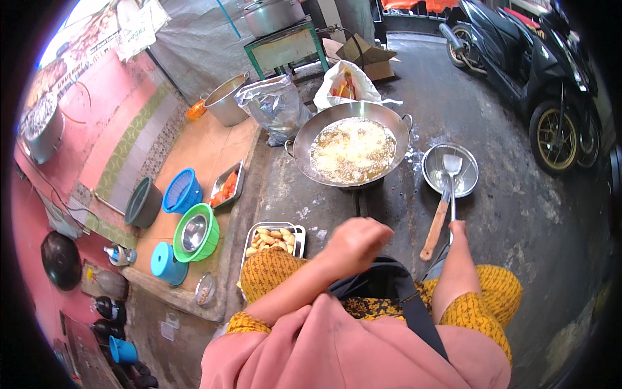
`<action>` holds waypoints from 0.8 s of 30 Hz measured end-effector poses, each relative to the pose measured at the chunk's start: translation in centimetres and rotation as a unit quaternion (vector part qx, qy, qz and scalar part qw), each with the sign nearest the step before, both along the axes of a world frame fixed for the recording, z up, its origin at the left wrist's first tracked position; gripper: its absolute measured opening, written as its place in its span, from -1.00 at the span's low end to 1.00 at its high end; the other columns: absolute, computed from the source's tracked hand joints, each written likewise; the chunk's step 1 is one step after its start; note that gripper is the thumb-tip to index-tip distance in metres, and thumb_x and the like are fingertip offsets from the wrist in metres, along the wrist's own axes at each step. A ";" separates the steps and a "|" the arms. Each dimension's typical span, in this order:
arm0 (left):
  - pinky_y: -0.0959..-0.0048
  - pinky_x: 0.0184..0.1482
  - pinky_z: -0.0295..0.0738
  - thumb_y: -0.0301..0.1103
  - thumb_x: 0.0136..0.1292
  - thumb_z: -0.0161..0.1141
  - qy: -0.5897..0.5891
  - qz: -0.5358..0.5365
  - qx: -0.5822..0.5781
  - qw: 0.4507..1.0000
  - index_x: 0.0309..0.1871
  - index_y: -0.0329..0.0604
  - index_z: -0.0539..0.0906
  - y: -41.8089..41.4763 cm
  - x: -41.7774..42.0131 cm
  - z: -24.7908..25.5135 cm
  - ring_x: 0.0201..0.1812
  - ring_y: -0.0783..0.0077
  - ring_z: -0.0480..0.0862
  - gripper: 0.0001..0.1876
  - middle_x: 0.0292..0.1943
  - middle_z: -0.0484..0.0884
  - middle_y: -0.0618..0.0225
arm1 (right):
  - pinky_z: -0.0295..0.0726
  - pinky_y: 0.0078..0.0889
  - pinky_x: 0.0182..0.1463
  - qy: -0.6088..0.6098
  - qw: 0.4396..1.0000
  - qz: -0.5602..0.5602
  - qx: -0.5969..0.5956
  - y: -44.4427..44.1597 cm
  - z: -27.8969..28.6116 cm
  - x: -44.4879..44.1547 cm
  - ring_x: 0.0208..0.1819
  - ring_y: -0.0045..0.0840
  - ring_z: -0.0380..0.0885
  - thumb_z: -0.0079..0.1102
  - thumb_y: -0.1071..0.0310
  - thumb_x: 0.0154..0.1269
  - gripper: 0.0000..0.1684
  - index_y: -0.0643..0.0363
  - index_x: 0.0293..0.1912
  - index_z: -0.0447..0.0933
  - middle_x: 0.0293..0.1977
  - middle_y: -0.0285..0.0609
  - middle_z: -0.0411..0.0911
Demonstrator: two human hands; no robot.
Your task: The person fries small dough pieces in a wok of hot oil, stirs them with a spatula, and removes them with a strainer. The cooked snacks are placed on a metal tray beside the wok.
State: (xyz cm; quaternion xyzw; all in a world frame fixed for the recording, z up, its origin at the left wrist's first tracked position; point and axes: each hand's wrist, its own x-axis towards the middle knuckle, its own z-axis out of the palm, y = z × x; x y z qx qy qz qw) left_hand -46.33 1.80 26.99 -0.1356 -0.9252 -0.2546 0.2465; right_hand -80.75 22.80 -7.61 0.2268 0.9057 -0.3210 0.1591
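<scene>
My left hand is raised before my body, its fingers curled; whether it holds anything cannot be told. In front of it, a large metal wok holds bubbling oil with pale pieces frying. My right hand grips the handle of a metal spatula, whose blade lies over a round metal strainer. The strainer's wooden handle points towards me, left of my right hand. By my left knee, a metal tray holds several pale oblong food pieces.
Left, a tiled ledge bears a green basin, a blue basket, a metal tray with orange-red pieces and a large pot. Beyond the wok stand a white sack and a grey plastic bag. A motorcycle is parked at right.
</scene>
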 end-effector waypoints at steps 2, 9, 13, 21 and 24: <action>0.28 -0.24 0.48 -0.48 0.04 0.16 -0.068 -0.003 -0.027 0.997 -0.20 -0.14 0.56 0.9 0.0 -5.5 -0.30 0.16 0.59 -0.79 -0.39 0.56 0.25 | 0.38 -0.14 0.16 -0.060 0.994 0.086 -0.004 -0.8 -2.3 0.8 0.09 -0.04 0.43 0.11 0.37 0.01 -0.44 0.29 0.07 0.33 0.03 0.17 0.44; 0.21 -0.16 0.49 -0.32 0.25 0.04 -0.220 0.000 0.083 0.972 -0.16 -0.17 0.52 0.1 -1.9 -11.9 -0.18 0.10 0.60 -0.83 -0.25 0.60 0.15 | 0.50 -0.02 -0.10 -0.081 0.982 -0.019 -0.171 2.1 -5.9 -1.8 -0.23 -0.09 0.57 0.20 0.50 -0.22 -0.49 0.33 -0.11 0.54 -0.26 0.13 0.56; 0.20 -0.16 0.50 -0.22 0.25 0.03 -0.298 0.081 0.114 0.944 -0.21 -0.16 0.56 0.5 0.1 -12.4 -0.17 0.10 0.60 -0.78 -0.28 0.60 0.16 | 0.37 -0.09 -0.43 -0.264 0.928 -0.029 -0.261 0.3 -2.0 3.7 -0.59 -0.40 0.37 0.01 0.28 0.00 -0.84 0.10 -0.36 0.39 -0.59 -0.20 0.38; 0.19 -0.20 0.51 -0.16 0.20 0.09 -0.346 -0.025 0.003 0.938 -0.29 -0.23 0.61 1.2 1.6 -11.2 -0.24 0.06 0.61 -0.71 -0.32 0.60 0.12 | 0.46 -0.33 -0.49 -0.293 0.859 -0.033 -0.418 1.3 6.7 2.4 -0.69 -0.48 0.37 -0.03 0.32 0.14 -0.87 0.09 -0.50 0.39 -0.73 -0.29 0.34; 0.19 -0.23 0.51 -0.16 0.17 0.12 -0.319 -0.023 -0.031 0.947 -0.28 -0.25 0.62 1.5 1.8 -10.7 -0.24 0.08 0.62 -0.70 -0.32 0.61 0.13 | 0.53 -0.35 -0.54 -0.248 0.900 -0.023 -0.358 0.9 9.0 2.9 -0.66 -0.45 0.46 -0.05 0.33 0.15 -0.86 0.14 -0.48 0.40 -0.70 -0.26 0.38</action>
